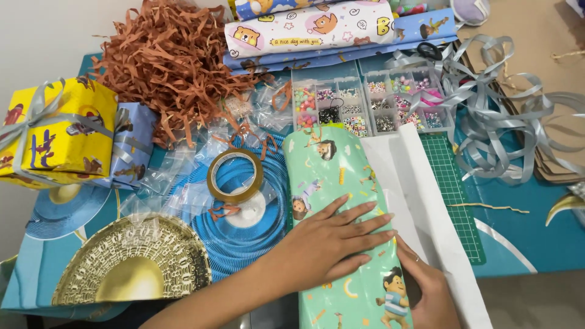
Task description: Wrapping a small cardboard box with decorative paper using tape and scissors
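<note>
Mint-green cartoon-print wrapping paper over a long box (341, 201) lies mid-worktop (524, 244) beside the brown tape roll (235, 176); left hand (323, 240) flat, fingers spread wide, pinning the seam; right hand (426, 286) curled under white paper flap (420, 195); advisable: keep pressure even, pull flap taut.

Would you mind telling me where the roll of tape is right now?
The roll of tape lies left of centre in the head view, on the blue ribbed disc, just left of the green wrapped parcel under the left hand.
</note>
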